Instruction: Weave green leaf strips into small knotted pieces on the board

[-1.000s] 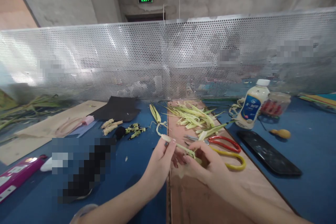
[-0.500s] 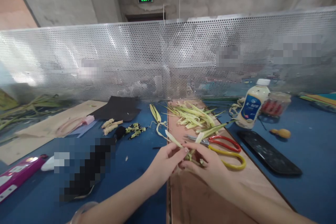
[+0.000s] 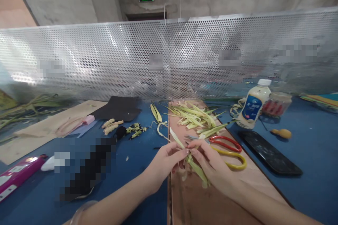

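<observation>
My left hand (image 3: 165, 161) and my right hand (image 3: 212, 161) close together, lower centre of frame; thumb and fingers of each clamped on pale green leaf strip (image 3: 176, 138), held above brown board (image 3: 211, 205). Containers, right side of frame: bottle (image 3: 253, 105) with white cap on and blue label, stands on blue tabletop (image 3: 126, 186); looks whitish inside, level I cannot tell. Just right of it, clear box (image 3: 283, 99); red pieces (image 3: 274, 108) in it, too blurred to name.
</observation>
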Demonstrator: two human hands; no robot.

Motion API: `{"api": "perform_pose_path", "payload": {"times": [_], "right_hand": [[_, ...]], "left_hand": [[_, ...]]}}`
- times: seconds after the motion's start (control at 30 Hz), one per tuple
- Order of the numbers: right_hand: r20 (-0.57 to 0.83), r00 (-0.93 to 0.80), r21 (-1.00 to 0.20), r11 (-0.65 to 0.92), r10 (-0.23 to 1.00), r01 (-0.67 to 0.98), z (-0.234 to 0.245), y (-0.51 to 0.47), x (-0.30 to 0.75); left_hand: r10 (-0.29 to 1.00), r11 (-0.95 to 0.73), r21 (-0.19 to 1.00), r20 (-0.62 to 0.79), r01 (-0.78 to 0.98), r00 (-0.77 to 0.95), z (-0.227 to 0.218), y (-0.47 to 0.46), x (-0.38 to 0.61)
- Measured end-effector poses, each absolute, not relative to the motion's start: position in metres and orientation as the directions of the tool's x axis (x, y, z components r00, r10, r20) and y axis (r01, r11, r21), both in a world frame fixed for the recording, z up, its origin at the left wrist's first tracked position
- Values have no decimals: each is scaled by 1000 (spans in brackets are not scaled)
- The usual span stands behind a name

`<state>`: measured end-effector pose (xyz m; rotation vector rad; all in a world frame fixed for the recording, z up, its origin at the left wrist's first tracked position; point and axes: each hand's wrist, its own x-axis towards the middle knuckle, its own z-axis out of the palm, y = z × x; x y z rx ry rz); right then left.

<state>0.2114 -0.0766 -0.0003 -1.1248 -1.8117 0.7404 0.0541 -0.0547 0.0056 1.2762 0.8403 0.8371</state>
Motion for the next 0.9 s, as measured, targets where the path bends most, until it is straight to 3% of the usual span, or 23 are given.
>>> {"api": "perform_pose_path", "payload": {"times": [0.27, 0.67, 0.9], "right_hand": [[330, -244, -837, 403, 912, 371, -1, -76, 212], [403, -159, -747, 425, 901, 512, 0, -71, 214], [370, -136, -798, 389, 919, 460, 1, -69, 217]], "left_hand": [[820, 202, 976, -122, -83, 559, 12, -59, 55], [812, 177, 983, -118, -48, 571, 12, -57, 53], [847, 141, 989, -97, -45, 523, 11, -56, 54]]}}
